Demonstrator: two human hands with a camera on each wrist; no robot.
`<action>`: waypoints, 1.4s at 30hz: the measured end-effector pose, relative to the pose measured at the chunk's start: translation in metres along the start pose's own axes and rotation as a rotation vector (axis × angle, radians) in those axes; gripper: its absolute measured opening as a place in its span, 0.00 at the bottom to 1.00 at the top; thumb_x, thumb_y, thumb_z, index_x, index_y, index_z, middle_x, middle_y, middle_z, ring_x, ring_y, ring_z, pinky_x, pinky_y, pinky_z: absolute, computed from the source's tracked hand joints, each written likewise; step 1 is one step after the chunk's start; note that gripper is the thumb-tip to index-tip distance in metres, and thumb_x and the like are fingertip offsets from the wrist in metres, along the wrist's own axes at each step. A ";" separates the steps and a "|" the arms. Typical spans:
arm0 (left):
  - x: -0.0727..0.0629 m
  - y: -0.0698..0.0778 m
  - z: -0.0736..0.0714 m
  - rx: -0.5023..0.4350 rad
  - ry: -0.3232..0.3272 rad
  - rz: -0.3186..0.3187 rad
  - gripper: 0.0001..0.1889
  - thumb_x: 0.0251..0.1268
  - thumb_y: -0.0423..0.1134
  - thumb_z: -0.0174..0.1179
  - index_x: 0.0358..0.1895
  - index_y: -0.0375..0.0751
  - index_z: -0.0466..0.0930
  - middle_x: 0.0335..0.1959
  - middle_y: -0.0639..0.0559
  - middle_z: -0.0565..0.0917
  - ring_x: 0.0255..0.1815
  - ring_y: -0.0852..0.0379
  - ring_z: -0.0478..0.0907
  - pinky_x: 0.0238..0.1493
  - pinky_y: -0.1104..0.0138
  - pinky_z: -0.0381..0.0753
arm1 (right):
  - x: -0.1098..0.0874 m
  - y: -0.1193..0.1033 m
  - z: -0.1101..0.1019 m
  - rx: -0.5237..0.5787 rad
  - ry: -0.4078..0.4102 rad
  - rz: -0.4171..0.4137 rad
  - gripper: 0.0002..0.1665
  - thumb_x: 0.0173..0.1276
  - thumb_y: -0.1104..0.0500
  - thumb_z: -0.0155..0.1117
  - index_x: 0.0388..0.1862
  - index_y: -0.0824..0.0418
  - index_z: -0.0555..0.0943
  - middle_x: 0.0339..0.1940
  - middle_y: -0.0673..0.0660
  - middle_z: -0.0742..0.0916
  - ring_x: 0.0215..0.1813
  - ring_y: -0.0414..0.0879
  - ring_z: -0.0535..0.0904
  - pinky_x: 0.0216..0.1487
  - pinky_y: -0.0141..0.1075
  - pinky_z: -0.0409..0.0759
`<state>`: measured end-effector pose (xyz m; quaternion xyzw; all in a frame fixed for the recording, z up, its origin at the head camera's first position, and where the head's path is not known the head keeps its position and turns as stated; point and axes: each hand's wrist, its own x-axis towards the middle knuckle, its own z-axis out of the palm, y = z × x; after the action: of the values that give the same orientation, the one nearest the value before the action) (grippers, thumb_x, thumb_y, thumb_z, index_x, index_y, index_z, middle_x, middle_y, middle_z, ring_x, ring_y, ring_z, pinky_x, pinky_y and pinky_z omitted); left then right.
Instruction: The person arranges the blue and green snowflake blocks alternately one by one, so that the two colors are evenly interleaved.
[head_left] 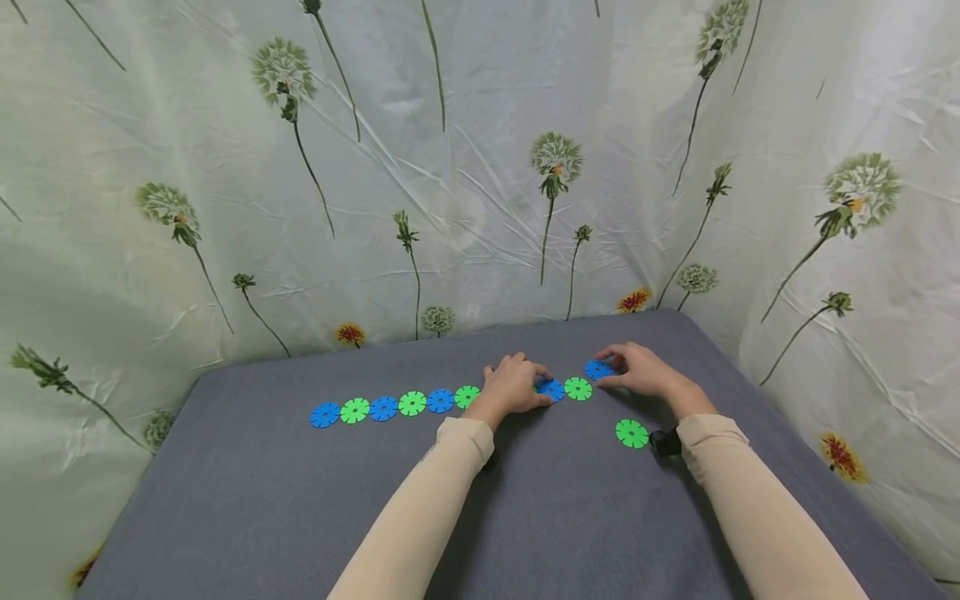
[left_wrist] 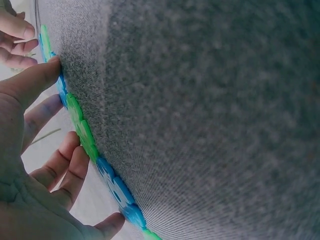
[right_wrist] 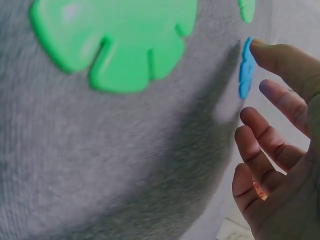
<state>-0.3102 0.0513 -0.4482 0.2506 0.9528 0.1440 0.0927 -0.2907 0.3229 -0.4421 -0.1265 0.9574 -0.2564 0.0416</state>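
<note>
Slotted plastic discs, blue and green by turns, lie in a row on the grey cloth. My left hand [head_left: 513, 387] is over the row toward its right end, thumb and index finger at opposite edges of a blue disc [head_left: 553, 391]. In the left wrist view, the left hand's other fingers [left_wrist: 75, 172] reach over neighbouring discs. A green disc [head_left: 578, 388] lies just right of that blue one. Beyond it my right hand [head_left: 647, 372] pinches another blue disc [head_left: 596, 370] by its edges; the right wrist view shows the thumb against this blue disc [right_wrist: 245, 70].
A single green disc [head_left: 632, 433] lies nearer me, beside the right wrist's black band [head_left: 665, 442]. The row's left end is a blue disc [head_left: 326, 415]. Behind the grey table [head_left: 247, 483] and to its right hangs a flower-printed curtain [head_left: 480, 183].
</note>
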 end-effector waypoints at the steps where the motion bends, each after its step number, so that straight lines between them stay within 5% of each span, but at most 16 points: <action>1: 0.000 0.000 0.000 -0.001 0.000 0.003 0.22 0.73 0.56 0.71 0.68 0.66 0.85 0.70 0.49 0.78 0.74 0.45 0.72 0.78 0.32 0.62 | 0.000 0.002 0.000 0.010 -0.001 0.007 0.30 0.72 0.53 0.76 0.65 0.70 0.83 0.53 0.71 0.86 0.55 0.63 0.83 0.58 0.60 0.82; 16: 0.004 0.000 0.002 0.020 0.011 0.021 0.25 0.71 0.58 0.71 0.70 0.67 0.82 0.69 0.49 0.78 0.72 0.46 0.73 0.73 0.35 0.66 | 0.002 0.016 0.005 0.201 -0.047 0.070 0.36 0.74 0.53 0.74 0.73 0.70 0.77 0.51 0.64 0.81 0.50 0.52 0.73 0.51 0.42 0.72; 42: 0.020 0.029 0.016 -0.012 0.053 0.014 0.26 0.70 0.61 0.71 0.69 0.68 0.84 0.72 0.49 0.78 0.75 0.42 0.72 0.78 0.29 0.62 | 0.007 0.021 0.012 0.272 -0.014 0.139 0.31 0.75 0.56 0.73 0.71 0.69 0.78 0.49 0.63 0.80 0.49 0.53 0.70 0.51 0.43 0.69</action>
<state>-0.3104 0.0896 -0.4557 0.2528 0.9523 0.1569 0.0679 -0.3008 0.3327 -0.4629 -0.0550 0.9199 -0.3793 0.0828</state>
